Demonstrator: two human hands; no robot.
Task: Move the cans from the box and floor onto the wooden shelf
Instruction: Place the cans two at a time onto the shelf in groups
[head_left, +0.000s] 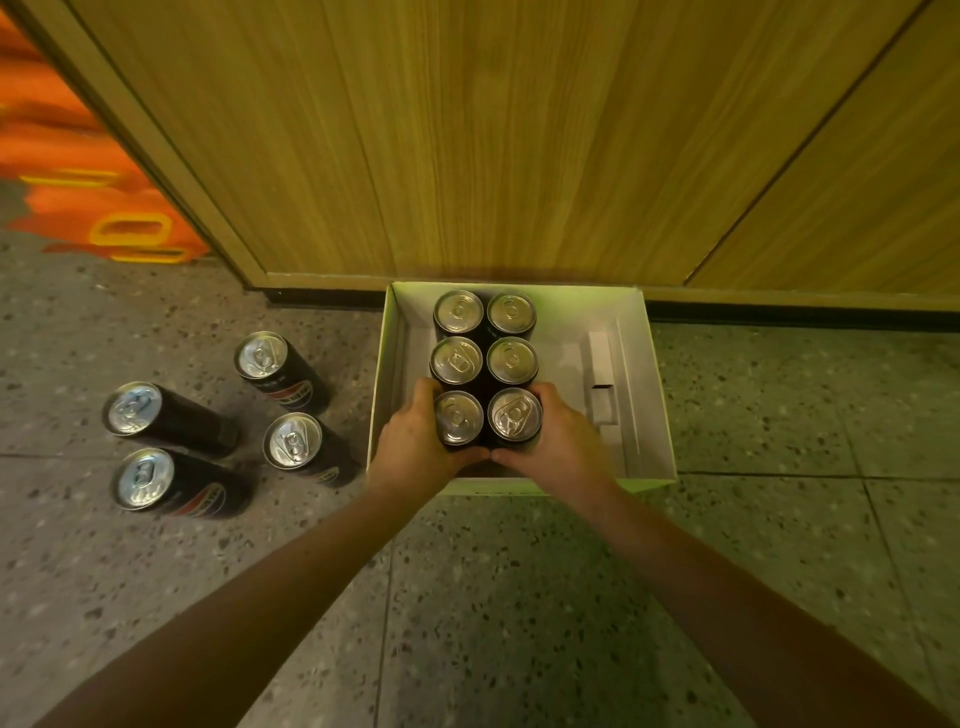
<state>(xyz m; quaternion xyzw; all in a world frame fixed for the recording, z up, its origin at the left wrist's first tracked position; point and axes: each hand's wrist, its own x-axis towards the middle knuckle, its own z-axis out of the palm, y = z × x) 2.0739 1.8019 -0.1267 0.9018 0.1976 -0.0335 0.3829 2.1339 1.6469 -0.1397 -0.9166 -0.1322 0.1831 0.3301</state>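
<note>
Left hand (410, 447) wraps the near-left can (458, 417), right hand (563, 441) the near-right can (514, 414) (both upright in the box (644, 395)); lift straight up

Shiny brushed-metal lids are gleaming on glossy dark cans (485, 364); the white box (649, 395) is looking matt cardboard, the panel (493, 135) smooth wood-grain, the floor (519, 597) speckled stone.
</note>
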